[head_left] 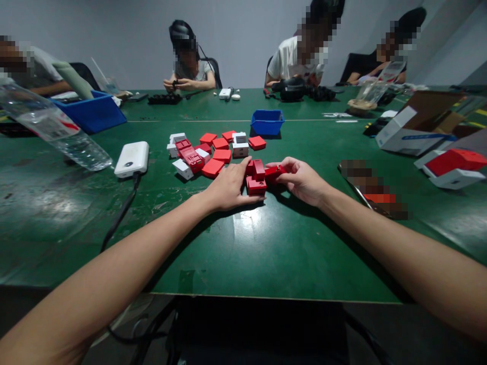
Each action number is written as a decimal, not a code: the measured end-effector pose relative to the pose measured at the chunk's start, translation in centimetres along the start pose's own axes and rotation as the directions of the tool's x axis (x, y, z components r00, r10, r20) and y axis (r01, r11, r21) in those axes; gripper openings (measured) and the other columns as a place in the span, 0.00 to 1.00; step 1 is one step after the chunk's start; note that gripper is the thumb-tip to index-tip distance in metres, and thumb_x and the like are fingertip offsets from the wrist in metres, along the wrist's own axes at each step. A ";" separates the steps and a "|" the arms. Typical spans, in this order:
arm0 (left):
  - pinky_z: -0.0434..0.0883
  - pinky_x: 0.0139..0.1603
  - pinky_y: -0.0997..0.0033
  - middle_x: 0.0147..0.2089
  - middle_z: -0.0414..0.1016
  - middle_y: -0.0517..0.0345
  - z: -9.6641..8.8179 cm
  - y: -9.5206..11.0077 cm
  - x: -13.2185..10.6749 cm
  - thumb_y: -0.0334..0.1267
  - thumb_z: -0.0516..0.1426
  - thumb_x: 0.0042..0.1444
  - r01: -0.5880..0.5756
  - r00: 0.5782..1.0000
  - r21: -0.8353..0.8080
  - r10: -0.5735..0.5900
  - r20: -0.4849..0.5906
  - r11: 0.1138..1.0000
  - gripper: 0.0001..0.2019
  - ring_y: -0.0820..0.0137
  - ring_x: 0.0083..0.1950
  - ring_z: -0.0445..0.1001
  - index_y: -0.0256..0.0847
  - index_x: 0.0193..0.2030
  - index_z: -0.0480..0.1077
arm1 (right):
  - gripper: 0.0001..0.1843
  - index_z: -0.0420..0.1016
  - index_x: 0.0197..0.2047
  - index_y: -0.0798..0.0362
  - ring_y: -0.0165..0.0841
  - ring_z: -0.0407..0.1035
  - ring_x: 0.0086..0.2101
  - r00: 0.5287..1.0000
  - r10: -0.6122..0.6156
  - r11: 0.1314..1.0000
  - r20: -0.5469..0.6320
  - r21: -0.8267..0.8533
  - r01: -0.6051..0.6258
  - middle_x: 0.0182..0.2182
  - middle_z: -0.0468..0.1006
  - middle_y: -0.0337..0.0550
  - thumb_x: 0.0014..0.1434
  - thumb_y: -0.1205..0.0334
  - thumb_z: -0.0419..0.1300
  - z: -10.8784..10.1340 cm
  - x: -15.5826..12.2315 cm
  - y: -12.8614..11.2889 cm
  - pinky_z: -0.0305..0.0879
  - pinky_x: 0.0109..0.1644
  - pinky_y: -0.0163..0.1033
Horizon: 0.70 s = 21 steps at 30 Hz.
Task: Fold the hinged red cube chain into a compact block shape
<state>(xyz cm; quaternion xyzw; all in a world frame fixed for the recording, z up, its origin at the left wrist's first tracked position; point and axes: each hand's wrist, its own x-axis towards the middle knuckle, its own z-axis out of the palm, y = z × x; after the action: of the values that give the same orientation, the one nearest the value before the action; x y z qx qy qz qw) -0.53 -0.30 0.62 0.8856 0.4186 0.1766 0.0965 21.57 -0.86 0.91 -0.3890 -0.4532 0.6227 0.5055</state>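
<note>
Seemingly midway: left hand (229, 186) grasps red blocks (256, 186), right hand (304, 181) a red piece (273, 174); loose pieces (221, 156) lie left of the small bin (267, 122).

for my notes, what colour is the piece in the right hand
The piece is red, best seen in the head view.

From where we sit, our glossy, scuffed green bench (213, 268) carries loose red and white blocks (213, 168) at twelve o'clock, a small blue bin (267, 122) just beyond, a white power bank (133, 156) at eleven, a plastic bottle (57, 126) towards ten, and a phone (367, 190) towards two.
</note>
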 end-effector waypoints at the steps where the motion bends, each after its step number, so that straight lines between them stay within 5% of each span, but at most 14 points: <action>1: 0.64 0.63 0.44 0.67 0.62 0.30 0.0 0.0 0.0 0.64 0.60 0.50 -0.001 1.000 -0.001 0.001 0.001 1.000 0.54 0.43 0.64 0.67 0.32 0.73 0.44 | 0.18 0.70 0.27 0.53 0.30 0.77 0.37 1.000 -0.002 1.000 0.008 0.001 0.002 0.37 0.83 0.40 0.34 0.77 0.71 0.1 -0.1 -0.1 0.72 0.44 0.36; 11: 0.64 0.63 0.43 0.67 0.62 0.29 -0.1 0.1 0.0 0.63 0.60 0.50 0.006 1.000 -0.016 -0.006 0.006 1.000 0.54 0.42 0.64 0.66 0.31 0.73 0.44 | 0.21 0.70 0.32 0.52 0.30 0.78 0.34 0.999 -0.041 0.998 0.009 0.047 0.041 0.33 0.83 0.37 0.39 0.67 0.77 0.1 -0.1 0.0 0.75 0.42 0.38; 16: 0.64 0.63 0.43 0.67 0.62 0.29 0.1 0.0 0.1 0.64 0.60 0.51 -0.009 1.000 0.001 0.009 -0.007 1.000 0.53 0.43 0.63 0.67 0.30 0.72 0.45 | 0.25 0.69 0.35 0.52 0.34 0.78 0.29 1.000 0.023 0.994 0.003 0.110 -0.023 0.29 0.82 0.38 0.40 0.57 0.78 0.3 0.0 -0.1 0.77 0.31 0.38; 21: 0.65 0.62 0.45 0.66 0.64 0.29 0.2 -0.2 0.0 0.65 0.60 0.51 -0.007 1.000 0.009 0.007 -0.007 1.000 0.54 0.43 0.62 0.68 0.28 0.72 0.45 | 0.20 0.68 0.37 0.53 0.31 0.75 0.20 0.995 0.095 0.994 -0.042 0.053 -0.093 0.28 0.82 0.42 0.50 0.55 0.73 0.5 -0.2 -0.6 0.62 0.14 0.28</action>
<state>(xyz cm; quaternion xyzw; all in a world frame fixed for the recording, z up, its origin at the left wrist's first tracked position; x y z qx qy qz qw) -0.59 -0.14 0.35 0.8868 0.4166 0.1784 0.0904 21.32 -1.10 1.64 -0.4106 -0.4072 0.6483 0.4953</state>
